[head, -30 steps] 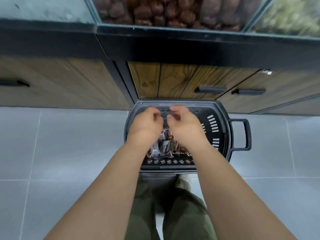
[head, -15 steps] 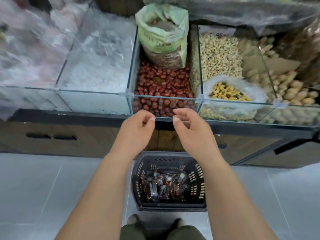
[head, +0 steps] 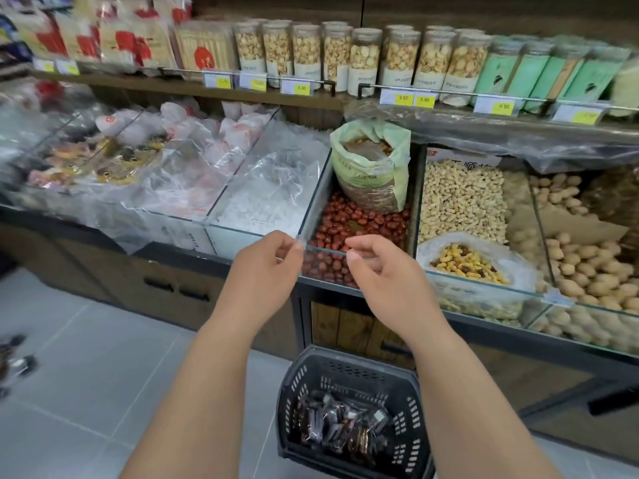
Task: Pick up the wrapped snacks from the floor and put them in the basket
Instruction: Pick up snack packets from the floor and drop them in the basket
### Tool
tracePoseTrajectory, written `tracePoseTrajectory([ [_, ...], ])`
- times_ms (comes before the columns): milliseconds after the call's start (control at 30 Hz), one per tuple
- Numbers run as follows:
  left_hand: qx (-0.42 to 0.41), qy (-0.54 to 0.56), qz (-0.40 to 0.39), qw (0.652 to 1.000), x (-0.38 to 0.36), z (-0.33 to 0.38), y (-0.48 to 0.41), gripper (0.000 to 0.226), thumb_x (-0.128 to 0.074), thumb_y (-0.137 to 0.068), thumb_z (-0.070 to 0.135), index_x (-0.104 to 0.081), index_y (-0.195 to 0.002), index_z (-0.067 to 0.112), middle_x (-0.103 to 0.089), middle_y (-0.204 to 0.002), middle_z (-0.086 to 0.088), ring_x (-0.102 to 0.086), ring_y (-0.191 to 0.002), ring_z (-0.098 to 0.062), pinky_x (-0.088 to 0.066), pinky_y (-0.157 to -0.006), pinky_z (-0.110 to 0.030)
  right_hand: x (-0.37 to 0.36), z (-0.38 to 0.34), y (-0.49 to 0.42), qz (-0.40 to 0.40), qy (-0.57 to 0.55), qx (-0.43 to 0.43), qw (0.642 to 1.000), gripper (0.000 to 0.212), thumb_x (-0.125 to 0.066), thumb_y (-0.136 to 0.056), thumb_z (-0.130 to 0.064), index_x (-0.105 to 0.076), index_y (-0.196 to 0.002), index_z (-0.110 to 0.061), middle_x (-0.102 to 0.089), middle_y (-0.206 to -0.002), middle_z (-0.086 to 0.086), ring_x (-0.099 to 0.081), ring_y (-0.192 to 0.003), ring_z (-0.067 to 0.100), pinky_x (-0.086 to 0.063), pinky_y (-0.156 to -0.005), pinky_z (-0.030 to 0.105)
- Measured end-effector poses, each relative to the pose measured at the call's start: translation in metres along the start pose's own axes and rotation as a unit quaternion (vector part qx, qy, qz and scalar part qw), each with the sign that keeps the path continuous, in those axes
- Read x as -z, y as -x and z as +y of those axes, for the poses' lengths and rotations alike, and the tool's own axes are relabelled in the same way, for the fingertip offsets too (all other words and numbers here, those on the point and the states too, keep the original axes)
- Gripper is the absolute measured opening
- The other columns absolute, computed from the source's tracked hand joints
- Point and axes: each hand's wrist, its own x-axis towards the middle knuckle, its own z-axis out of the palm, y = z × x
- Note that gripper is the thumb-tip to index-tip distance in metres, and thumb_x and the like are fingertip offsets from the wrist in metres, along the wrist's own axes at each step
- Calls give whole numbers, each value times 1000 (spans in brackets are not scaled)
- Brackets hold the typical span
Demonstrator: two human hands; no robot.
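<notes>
Right hand: forearm over basket rim

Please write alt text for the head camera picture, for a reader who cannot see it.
A person's left hand and right hand are raised and empty, fingers loosely curled, before a glass bin of red dates. Below them on the floor stands a black basket holding wrapped snacks; jars stand on a shelf behind.
</notes>
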Motion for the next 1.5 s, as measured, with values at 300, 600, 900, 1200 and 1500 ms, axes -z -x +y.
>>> tracePoseTrajectory([
  [300,35,-31,52,998,36,-8,23,16,-47,-95,31,-60,-90,26,-63,-90,12,-56,-83,-2,-40,-64,-19,-9,-28,6,-47,-2,37,998,26,-48,-97,-30,-57,-121,-26,-60,-102,-13,-53,-87,-9,-39,-69,-2],
  [600,61,-31,118,991,124,-67,64,15,-51,-93,28,-61,-84,24,-65,-83,9,-57,-77,-5,-40,-62,-19,-98,-88,33,-82,-16,68,994,24,-50,-96,-30,-59,-117,-28,-58,-94,-20,-53,-79,-12,-37,-66,-2],
  [900,141,-84,156,974,255,-163,141,16,-48,-95,30,-58,-86,24,-60,-79,10,-54,-70,-6,-37,-55,-22,-237,-163,88,-188,24,118,975,26,-48,-96,-32,-57,-121,-29,-58,-107,-16,-49,-83,-13,-35,-64,2],
  [1200,228,-129,226,938,356,-255,214,16,-52,-93,29,-59,-86,16,-62,-80,4,-56,-77,-17,-38,-61,-22,-364,-222,123,-300,47,189,934,25,-51,-95,-29,-58,-119,-25,-60,-109,-10,-52,-84,-2,-34,-64,2],
  [1500,343,-139,269,889,422,-353,226,13,-52,-92,32,-59,-88,22,-65,-86,4,-60,-86,-20,-45,-75,-30,-501,-266,114,-398,39,230,887,27,-53,-95,-25,-59,-121,-17,-59,-106,-6,-53,-93,9,-31,-73,11],
])
